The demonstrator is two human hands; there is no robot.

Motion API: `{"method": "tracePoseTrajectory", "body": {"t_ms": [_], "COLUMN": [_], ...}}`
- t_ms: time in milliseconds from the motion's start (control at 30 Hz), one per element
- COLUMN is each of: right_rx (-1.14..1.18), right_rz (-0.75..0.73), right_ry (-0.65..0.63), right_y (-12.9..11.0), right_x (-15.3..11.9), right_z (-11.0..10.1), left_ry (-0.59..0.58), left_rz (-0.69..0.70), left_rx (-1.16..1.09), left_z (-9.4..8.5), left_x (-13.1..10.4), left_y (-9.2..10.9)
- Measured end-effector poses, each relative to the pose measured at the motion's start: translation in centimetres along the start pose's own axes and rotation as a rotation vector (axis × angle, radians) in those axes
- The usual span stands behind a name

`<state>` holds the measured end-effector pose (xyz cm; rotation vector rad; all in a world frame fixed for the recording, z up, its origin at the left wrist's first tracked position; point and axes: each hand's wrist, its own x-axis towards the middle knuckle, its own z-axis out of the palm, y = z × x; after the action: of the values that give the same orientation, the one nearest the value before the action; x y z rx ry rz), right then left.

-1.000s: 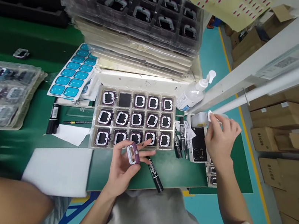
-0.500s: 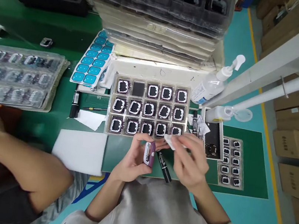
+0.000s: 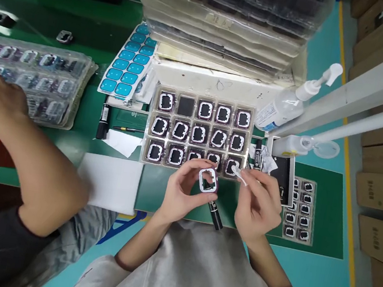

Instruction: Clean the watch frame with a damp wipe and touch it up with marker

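Between thumb and fingers, my left hand (image 3: 184, 191) grips a small purple frame with a white rim (image 3: 201, 179), its open face turned up toward me. My right hand (image 3: 260, 205) pinches a crumpled white wipe (image 3: 238, 172), a short gap to the right of the frame. Just beyond both hands lies a clear tray (image 3: 146, 132) of similar frames in rows; one compartment in its back row shows only a dark bottom. A black marker (image 3: 215, 215) lies on the green mat below the held frame.
A co-worker's arm (image 3: 49, 180) reaches over another tray (image 3: 88, 77) at left. Stacked trays (image 3: 224, 23) stand behind. A pump bottle (image 3: 283, 110), a small box (image 3: 292, 180) and a smaller tray (image 3: 313, 214) are at right. White foam (image 3: 110, 181) lies left of my hands.
My hands have moved apart, and the purple frame has turned from edge-on to face-up. The co-worker's hand has moved up over the left tray. The whole view has shifted slightly.
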<state>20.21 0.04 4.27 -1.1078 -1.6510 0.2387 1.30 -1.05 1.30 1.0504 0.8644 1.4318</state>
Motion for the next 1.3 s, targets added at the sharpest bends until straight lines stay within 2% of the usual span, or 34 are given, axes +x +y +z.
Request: {"method": "tracePoseTrajectory", "body": {"t_ms": [100, 200, 367, 467, 667, 733, 833, 933, 1067, 1300], "right_rx": [-0.094, -0.130, -0.154, -0.101, 0.030, 0.015, -0.088, -0.138, -0.110, -0.116], "right_rz": [-0.130, -0.199, -0.279, -0.213, 0.093, 0.110, 0.016, -0.140, -0.175, -0.091], "right_ry": [-0.039, -0.108, -0.148, -0.141, 0.025, 0.082, 0.125, 0.056, -0.105, -0.058], "right_y": [-0.9, -1.6, -1.7, -1.8, -2.0, -1.5, -0.4, 0.1, 0.1, 0.2], "right_x": [-0.2, -0.8, -1.6, -1.8, -1.3, -0.9, -0.3, -0.2, -0.5, -1.0], "right_z": [0.0, 0.3, 0.9, 1.0, 0.8, 0.7, 0.6, 0.7, 1.2, 1.4], "left_ry": [0.097, 0.178, 0.202, 0.194, 0.210, 0.151, -0.004, -0.111, -0.197, -0.291], "left_rz": [0.037, 0.117, 0.255, 0.269, 0.227, 0.160, 0.022, -0.041, -0.064, 0.031], "left_rx": [0.155, 0.337, 0.528, 0.552, 0.465, 0.301, -0.011, -0.153, -0.115, 0.105], "left_z": [0.7, 1.2, 1.4, 1.4, 1.6, 1.5, 1.1, 0.6, 0.2, 0.6], "left_x": [-0.1, -0.3, -0.6, -0.6, -0.5, -0.5, -0.5, -0.7, -1.3, -1.7], "left_y": [0.3, 0.2, -0.6, -0.7, -0.9, -0.8, -0.5, -0.2, 0.0, -0.3]}}
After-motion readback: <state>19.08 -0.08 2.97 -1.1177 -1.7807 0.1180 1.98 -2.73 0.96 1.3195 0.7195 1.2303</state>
